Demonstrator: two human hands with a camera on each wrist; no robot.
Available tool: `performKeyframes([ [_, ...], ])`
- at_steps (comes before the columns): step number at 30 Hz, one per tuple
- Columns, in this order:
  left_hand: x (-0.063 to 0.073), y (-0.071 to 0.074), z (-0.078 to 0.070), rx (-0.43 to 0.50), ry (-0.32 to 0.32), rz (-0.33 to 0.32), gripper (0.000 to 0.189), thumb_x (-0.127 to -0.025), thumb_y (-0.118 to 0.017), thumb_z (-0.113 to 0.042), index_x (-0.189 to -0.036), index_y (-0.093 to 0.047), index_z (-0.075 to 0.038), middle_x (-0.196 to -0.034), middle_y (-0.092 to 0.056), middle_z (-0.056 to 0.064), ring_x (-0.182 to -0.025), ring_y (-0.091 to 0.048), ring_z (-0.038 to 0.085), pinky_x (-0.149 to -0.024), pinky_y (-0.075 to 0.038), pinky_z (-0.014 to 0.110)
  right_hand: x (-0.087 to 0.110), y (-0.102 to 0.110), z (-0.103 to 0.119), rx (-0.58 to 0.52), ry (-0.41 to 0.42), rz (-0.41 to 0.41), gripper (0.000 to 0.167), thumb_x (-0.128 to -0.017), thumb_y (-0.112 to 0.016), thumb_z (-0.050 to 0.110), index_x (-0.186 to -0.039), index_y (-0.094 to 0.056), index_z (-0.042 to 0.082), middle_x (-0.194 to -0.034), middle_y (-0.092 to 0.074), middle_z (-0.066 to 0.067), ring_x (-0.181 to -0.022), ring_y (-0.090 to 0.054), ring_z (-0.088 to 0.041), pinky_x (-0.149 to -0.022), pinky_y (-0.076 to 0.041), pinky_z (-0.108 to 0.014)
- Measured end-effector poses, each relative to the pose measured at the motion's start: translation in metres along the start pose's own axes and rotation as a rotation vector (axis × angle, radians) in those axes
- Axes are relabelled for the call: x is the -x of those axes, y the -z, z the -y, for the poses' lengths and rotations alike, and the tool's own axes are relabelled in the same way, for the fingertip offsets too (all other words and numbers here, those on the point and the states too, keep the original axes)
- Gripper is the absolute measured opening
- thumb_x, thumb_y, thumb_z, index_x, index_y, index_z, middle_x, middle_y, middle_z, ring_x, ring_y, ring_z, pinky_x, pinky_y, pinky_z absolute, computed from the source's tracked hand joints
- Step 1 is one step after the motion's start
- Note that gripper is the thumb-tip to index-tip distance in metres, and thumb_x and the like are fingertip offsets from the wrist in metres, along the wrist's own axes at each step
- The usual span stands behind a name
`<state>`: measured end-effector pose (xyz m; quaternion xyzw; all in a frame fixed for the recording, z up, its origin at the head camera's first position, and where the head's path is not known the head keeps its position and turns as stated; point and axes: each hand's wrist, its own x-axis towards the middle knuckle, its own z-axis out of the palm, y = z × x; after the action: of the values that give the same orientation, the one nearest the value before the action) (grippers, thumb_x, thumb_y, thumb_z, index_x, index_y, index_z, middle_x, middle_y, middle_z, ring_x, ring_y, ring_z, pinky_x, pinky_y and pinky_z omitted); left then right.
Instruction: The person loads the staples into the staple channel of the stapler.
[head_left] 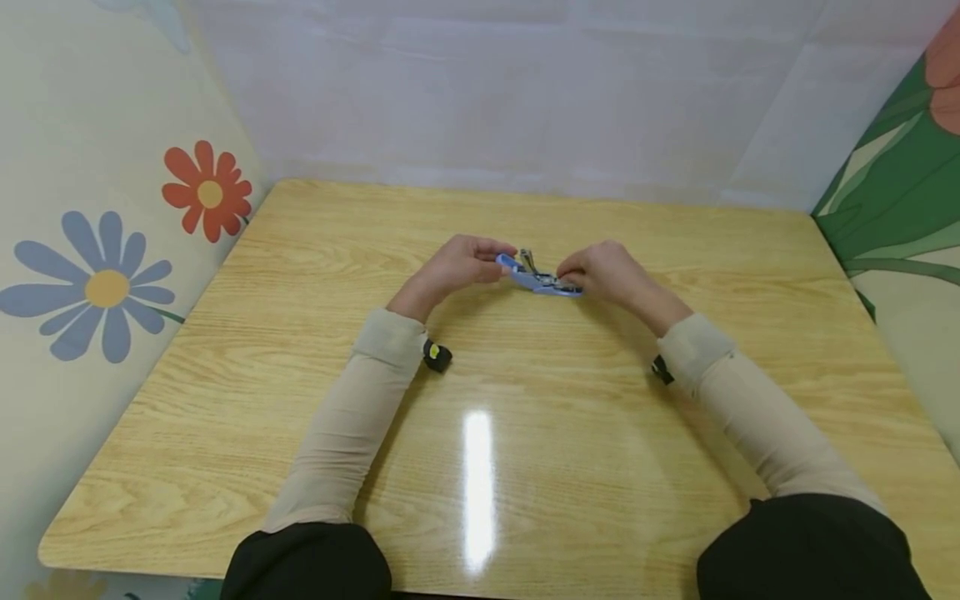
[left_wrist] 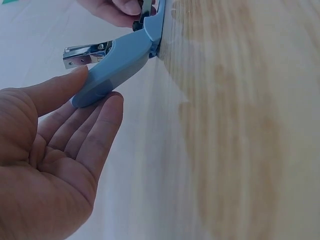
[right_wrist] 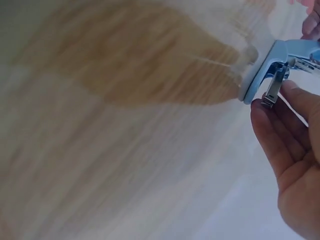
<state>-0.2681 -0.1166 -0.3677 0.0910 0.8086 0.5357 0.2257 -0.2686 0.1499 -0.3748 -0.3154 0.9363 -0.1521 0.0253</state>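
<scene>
Just left of centre in the head view, the left hand (head_left: 467,265) pinches one end of a splayed-open blue stapler (head_left: 525,277), which is on the bench (head_left: 300,433) slightly above the frame's middle. Right of that, the right hand (head_left: 609,271) pinches its metal rail (right_wrist: 273,91); any staples are too small to make out. Working that rail seems the current step; next probably calls for 2 steady hands.
</scene>
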Motion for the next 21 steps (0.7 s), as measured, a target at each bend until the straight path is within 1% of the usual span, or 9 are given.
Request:
performKeyframes([
  [4, 0.000, 0.000, -0.001, -0.003, 0.001, -0.001, 0.042, -0.099, -0.064, -0.011, -0.141, -0.061, -0.014, -0.137, -0.066, 0.009, -0.122, -0.065, 0.023, -0.105, -0.054, 0.037, 0.000, 0.001, 0.001, 0.055, 0.055, 0.008, 0.019, -0.099, -0.066, 0.013, -0.112, -0.079, 0.009, -0.109, -0.078, -0.011, -0.101, -0.075, -0.028, -0.092, -0.060, -0.044],
  [8, -0.001, 0.000, 0.000, -0.004, -0.001, 0.000, 0.041, -0.099, -0.064, -0.011, -0.141, -0.061, -0.014, -0.137, -0.065, 0.009, -0.121, -0.065, 0.023, -0.104, -0.055, 0.036, -0.002, 0.002, 0.001, 0.070, 0.063, 0.031, 0.018, -0.098, -0.067, 0.012, -0.112, -0.079, 0.009, -0.110, -0.078, -0.010, -0.101, -0.075, -0.027, -0.093, -0.060, -0.044],
  [10, -0.001, 0.000, 0.000, -0.004, -0.003, 0.003, 0.041, -0.099, -0.064, -0.011, -0.141, -0.061, -0.014, -0.137, -0.065, 0.009, -0.121, -0.065, 0.023, -0.104, -0.055, 0.036, -0.003, 0.003, 0.002, 0.058, 0.038, 0.059, 0.019, -0.099, -0.067, 0.014, -0.113, -0.079, 0.009, -0.111, -0.078, -0.010, -0.101, -0.074, -0.027, -0.093, -0.059, -0.044],
  [15, -0.002, -0.001, 0.001, -0.013, -0.004, 0.007, 0.041, -0.100, -0.064, -0.012, -0.141, -0.061, -0.014, -0.138, -0.065, 0.009, -0.122, -0.065, 0.023, -0.104, -0.055, 0.036, -0.007, 0.005, 0.003, 0.000, -0.070, 0.125, 0.022, -0.101, -0.065, 0.022, -0.112, -0.079, 0.009, -0.112, -0.078, -0.010, -0.105, -0.072, -0.028, -0.098, -0.056, -0.046],
  [18, -0.002, -0.001, 0.000, -0.011, -0.001, 0.008, 0.041, -0.100, -0.064, -0.013, -0.141, -0.061, -0.014, -0.137, -0.065, 0.009, -0.121, -0.065, 0.023, -0.104, -0.055, 0.036, -0.009, 0.006, 0.003, -0.027, -0.115, 0.140, 0.023, -0.101, -0.065, 0.025, -0.111, -0.079, 0.010, -0.112, -0.078, -0.009, -0.108, -0.071, -0.029, -0.102, -0.053, -0.047],
  [21, -0.002, -0.001, 0.000, -0.012, -0.001, 0.008, 0.041, -0.100, -0.065, -0.013, -0.141, -0.061, -0.014, -0.135, -0.066, 0.009, -0.122, -0.065, 0.024, -0.104, -0.055, 0.036, -0.010, 0.006, 0.002, -0.084, -0.161, 0.142, 0.022, -0.100, -0.066, 0.025, -0.110, -0.080, 0.011, -0.113, -0.077, -0.009, -0.108, -0.070, -0.028, -0.102, -0.053, -0.046],
])
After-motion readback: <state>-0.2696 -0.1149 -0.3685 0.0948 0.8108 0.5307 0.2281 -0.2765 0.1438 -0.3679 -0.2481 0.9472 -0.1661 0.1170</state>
